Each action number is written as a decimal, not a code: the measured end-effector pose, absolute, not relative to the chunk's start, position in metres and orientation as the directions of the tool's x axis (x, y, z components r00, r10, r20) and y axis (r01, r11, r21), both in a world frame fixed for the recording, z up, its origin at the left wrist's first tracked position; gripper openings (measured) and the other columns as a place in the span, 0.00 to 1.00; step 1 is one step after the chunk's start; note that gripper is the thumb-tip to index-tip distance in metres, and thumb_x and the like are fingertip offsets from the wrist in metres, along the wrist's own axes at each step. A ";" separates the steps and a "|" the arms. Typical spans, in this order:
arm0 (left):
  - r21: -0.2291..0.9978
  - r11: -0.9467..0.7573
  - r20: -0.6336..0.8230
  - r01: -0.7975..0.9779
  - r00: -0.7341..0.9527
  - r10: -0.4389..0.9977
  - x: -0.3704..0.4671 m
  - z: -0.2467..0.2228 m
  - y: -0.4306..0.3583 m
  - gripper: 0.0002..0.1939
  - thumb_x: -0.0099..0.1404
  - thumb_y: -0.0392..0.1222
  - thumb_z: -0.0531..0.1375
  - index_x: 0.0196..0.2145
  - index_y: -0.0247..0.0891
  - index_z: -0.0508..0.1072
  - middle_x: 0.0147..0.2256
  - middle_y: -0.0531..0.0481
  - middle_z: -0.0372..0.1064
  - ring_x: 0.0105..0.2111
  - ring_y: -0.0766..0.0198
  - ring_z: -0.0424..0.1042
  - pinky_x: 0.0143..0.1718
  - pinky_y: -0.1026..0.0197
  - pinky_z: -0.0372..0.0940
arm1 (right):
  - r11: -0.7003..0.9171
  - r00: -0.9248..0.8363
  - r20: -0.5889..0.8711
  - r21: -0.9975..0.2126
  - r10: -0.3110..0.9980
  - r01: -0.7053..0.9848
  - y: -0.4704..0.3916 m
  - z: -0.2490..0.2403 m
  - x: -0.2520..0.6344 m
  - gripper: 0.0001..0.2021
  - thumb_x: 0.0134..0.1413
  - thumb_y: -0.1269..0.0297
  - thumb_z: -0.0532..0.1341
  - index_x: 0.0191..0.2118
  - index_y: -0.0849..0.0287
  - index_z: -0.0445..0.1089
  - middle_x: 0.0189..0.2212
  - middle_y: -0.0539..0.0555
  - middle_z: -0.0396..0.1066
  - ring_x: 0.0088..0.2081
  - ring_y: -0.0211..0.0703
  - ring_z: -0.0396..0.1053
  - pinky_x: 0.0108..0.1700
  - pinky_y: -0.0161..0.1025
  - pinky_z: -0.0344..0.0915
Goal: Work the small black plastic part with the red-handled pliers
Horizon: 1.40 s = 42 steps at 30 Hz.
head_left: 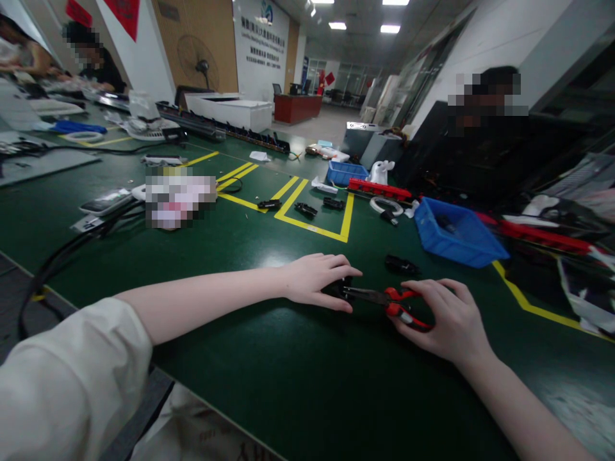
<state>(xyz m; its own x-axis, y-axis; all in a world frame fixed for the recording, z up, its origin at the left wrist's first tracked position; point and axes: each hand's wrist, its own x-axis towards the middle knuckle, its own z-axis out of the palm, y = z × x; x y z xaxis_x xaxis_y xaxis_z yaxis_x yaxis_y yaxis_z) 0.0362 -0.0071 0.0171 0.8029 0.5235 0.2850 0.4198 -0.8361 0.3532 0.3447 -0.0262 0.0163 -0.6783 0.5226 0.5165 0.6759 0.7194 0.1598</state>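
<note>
My left hand [319,282] is closed around a small black part [344,288] low over the green table [269,390]. Its fingers hide much of that part, so its kind does not show. In my right hand [449,317] are red-handled long-nose pliers [396,304], their handles spread a little. The pliers' tips point left and meet the black part between my left thumb and fingers. Just beyond the pliers lies another black part [401,264].
Blue bins [461,240] [346,173] stand at the right and farther back. Several small black parts [305,209] lie near yellow tape lines [312,228]. A white cable coil [385,205] is near the larger bin. Black cables [81,243] run off the left edge. Other people sit around the table.
</note>
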 end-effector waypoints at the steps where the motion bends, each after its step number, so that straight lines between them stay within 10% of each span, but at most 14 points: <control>1: 0.352 -0.836 0.283 0.421 0.803 0.524 0.036 0.017 -0.007 0.35 0.68 0.62 0.57 0.62 0.35 0.60 0.55 0.39 0.64 0.49 0.52 0.69 0.50 0.54 0.64 | 0.716 -0.679 0.521 0.171 0.517 0.676 -0.026 0.016 0.345 0.23 0.51 0.55 0.64 0.51 0.57 0.64 0.41 0.59 0.75 0.38 0.55 0.73 0.46 0.54 0.63; 42: 0.322 -0.848 0.310 0.420 0.800 0.514 0.037 0.015 -0.007 0.36 0.67 0.62 0.58 0.61 0.33 0.62 0.54 0.39 0.65 0.49 0.53 0.69 0.50 0.56 0.63 | 0.735 -0.739 0.511 0.269 0.439 0.623 -0.026 0.018 0.341 0.20 0.52 0.56 0.63 0.48 0.61 0.65 0.37 0.60 0.76 0.34 0.51 0.73 0.44 0.51 0.65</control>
